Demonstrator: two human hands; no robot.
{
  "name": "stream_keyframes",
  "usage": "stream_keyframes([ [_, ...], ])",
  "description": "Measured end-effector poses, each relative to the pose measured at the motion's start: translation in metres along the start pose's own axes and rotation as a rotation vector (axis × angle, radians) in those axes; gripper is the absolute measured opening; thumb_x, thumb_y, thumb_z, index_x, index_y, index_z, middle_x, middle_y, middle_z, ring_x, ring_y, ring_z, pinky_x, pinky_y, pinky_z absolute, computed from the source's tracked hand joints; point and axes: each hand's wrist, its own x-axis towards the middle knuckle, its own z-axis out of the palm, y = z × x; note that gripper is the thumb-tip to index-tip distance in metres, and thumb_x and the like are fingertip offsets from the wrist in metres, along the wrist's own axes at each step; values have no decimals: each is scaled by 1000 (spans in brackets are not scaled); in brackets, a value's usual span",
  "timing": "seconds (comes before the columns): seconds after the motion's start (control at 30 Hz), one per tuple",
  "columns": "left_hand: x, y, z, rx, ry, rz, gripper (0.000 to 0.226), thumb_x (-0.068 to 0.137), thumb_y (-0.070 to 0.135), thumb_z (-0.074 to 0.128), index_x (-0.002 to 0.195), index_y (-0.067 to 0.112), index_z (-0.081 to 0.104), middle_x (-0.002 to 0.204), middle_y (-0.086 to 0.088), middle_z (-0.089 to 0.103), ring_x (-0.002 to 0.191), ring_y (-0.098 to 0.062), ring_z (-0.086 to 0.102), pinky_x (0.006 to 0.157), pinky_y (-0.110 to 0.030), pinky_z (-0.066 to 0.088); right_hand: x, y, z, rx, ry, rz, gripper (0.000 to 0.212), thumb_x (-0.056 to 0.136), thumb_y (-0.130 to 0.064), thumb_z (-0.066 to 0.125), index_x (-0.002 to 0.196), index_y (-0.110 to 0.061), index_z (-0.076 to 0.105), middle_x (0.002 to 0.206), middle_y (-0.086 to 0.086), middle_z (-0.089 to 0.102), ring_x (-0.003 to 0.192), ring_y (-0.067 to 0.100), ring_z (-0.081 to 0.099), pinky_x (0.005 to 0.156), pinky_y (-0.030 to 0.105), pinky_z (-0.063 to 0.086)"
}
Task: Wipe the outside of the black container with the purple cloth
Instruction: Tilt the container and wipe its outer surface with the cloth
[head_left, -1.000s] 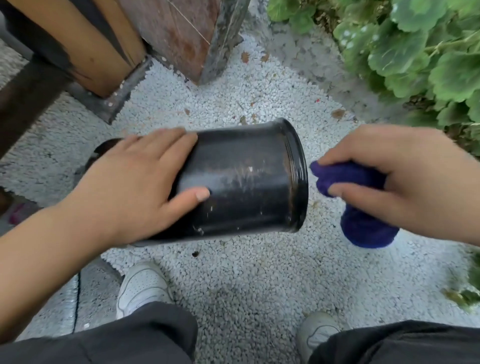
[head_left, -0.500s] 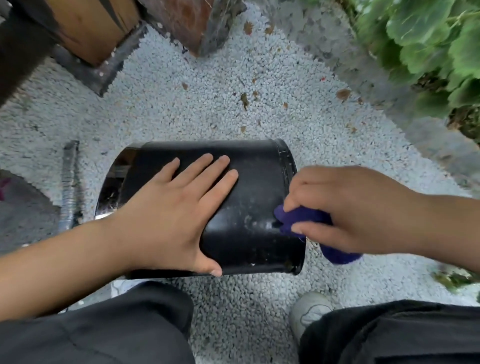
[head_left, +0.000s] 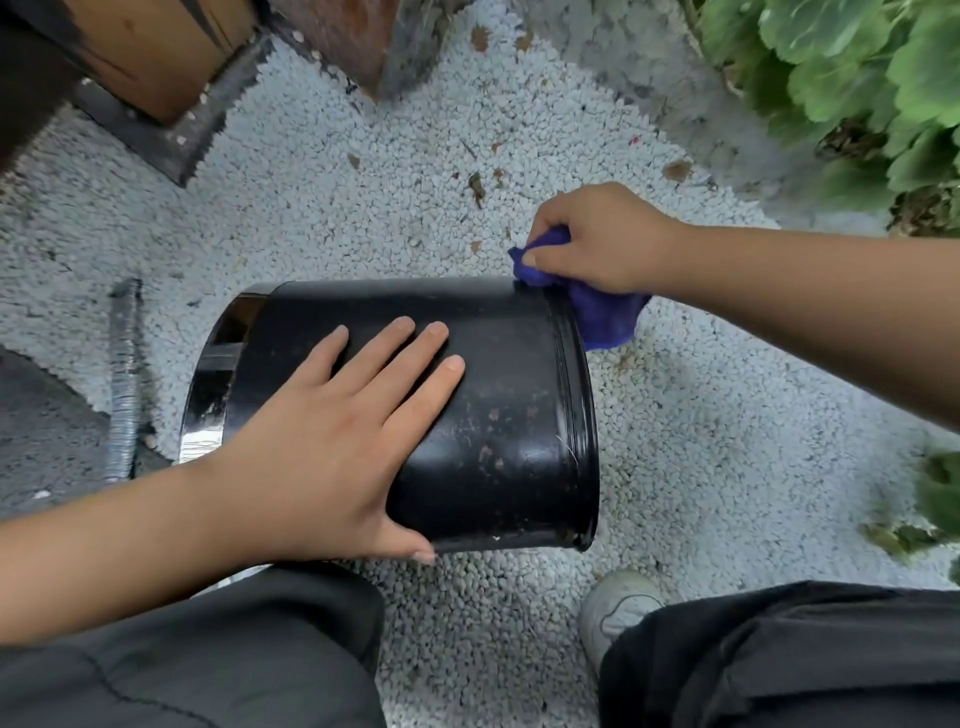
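The black container (head_left: 498, 415) lies on its side over the gravel, its rim pointing right and small specks of dirt on its wall. My left hand (head_left: 332, 441) lies flat on the wall with straight fingers, thumb under the near side, steadying it. My right hand (head_left: 597, 239) grips the bunched purple cloth (head_left: 602, 312) and holds it against the far upper edge of the container, right by the rim. Part of the cloth hangs down behind the rim.
White gravel (head_left: 727, 441) covers the ground. Wooden and rusty metal posts (head_left: 171, 67) stand at the upper left, green plants (head_left: 857, 78) at the upper right. A grey corrugated hose (head_left: 124, 384) lies at left. My knees and a white shoe (head_left: 615, 608) are at the bottom.
My right hand carried the cloth from the container's near right rim up to its far upper edge. My left hand stayed flat on the wall, and the container sits lower and closer in view.
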Motion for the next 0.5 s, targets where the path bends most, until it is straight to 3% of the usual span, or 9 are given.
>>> stream_keyframes([
  [0.13,0,-3,-1,-17,-4,26,129,57,92,51,148,2,35,155,-24,33,142,-43,34,106,-65,35,28,15,20,-38,-77,83,12,91,-34,60,91,-23,64,90,-1,60,90,20,51,73,30,37],
  [0.3,2,-11,-8,-288,58,-12,86,80,77,43,146,22,40,153,-7,40,140,-28,37,110,-53,33,28,19,21,-6,-86,199,22,90,-35,61,92,-14,68,100,6,67,90,25,56,71,31,38],
  [0.4,22,-42,-14,-395,74,-151,68,85,70,40,135,25,51,135,-5,58,122,-29,55,101,-49,45,6,23,6,338,-98,483,39,82,-44,72,85,-6,69,88,15,70,72,30,64,59,31,48],
  [0.5,46,-94,-7,-427,4,-479,67,89,60,52,137,13,51,138,-17,57,125,-38,52,105,-45,42,-24,21,-2,719,-436,808,49,67,-57,79,78,-10,67,68,11,70,53,26,66,53,33,55],
])
